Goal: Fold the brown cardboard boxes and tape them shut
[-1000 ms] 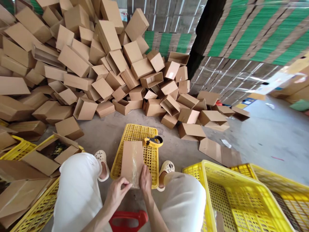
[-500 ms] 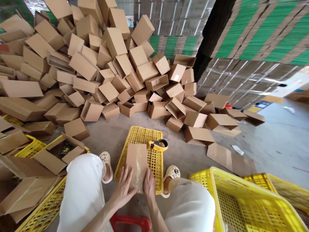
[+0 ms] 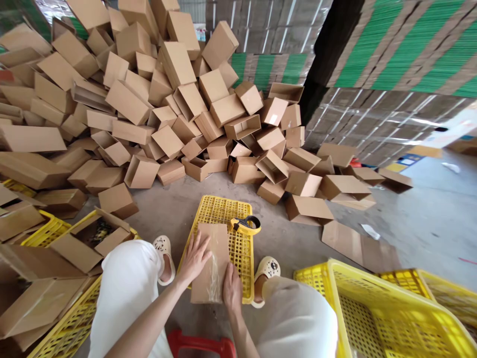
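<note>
A taped cardboard box (image 3: 212,248) lies on an upturned yellow plastic crate (image 3: 219,205) between my knees. Clear, wrinkled tape runs lengthwise along its top. My left hand (image 3: 196,256) rests flat on the box's upper left edge, fingers stretched and spread. Against the lower right side, my right hand (image 3: 232,286) grips the box with its fingers close together; the thumb's hold is partly hidden. Just beyond the box's far right corner sits a yellow and black tape dispenser (image 3: 245,225) on the crate, touched by neither hand.
A big heap of cardboard boxes (image 3: 167,104) fills the far side. Yellow crates stand at my right (image 3: 331,293) and left (image 3: 74,318); an open carton (image 3: 89,238) tops the left one. A red stool (image 3: 201,343) shows below me. Strapped cardboard stacks (image 3: 380,119) rise behind.
My left hand has moved forward along the box's left edge, and its fingers have spread. The box has shifted slightly toward me. My right hand stays at its right side.
</note>
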`<state>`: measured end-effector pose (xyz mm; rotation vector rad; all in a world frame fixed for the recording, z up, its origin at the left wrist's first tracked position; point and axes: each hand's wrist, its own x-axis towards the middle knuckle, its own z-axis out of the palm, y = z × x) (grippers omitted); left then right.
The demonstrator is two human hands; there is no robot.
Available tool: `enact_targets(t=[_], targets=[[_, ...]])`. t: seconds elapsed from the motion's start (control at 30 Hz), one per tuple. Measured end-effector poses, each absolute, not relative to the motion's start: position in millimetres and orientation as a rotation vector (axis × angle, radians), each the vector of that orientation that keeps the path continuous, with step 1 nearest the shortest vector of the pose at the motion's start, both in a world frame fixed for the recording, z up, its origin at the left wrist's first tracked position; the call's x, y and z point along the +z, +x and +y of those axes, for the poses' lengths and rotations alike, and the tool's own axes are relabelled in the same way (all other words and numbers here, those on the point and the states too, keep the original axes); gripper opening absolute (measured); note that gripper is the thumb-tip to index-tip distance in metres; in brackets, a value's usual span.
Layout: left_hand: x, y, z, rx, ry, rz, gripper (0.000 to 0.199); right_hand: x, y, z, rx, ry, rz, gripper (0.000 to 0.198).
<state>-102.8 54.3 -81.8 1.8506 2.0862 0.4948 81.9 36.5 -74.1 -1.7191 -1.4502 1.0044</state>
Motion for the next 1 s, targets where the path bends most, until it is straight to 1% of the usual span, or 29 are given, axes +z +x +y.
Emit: enact_targets(t=[0.33, 0.53, 0.67, 0.8, 0.83, 1.0], targets=[[-71.5, -119.5, 102.2, 0.500, 1.815, 2.179, 0.055, -72.4, 80.1, 37.3, 0.968, -1.686, -1.401, 0.054], [-61.1, -125.0, 139.8, 0.548, 1.838, 2.227, 0.037, -72.4, 79.6, 36.7, 0.965, -1.740, -1.431, 0.054], [-56.9, -129.8, 154.5, 0.534, 1.865, 2.198, 0.032, -70.6, 78.8, 35.6, 0.963, -1.735, -1.420, 0.054], [-58.0, -132.4, 147.1, 0.555, 1.923, 2.143, 0.026, -69.2, 78.3, 35.5, 0.980, -1.730, -1.405, 0.056], [-59.5, -132.7, 142.3, 0.564, 1.938, 2.127, 0.028, -68.9, 78.1, 35.6, 0.984, -1.733, -1.408, 0.056], [-73.0, -132.8, 108.0, 0.650, 2.036, 2.027, 0.055, -69.1, 77.4, 36.0, 1.003, -1.741, -1.440, 0.053]])
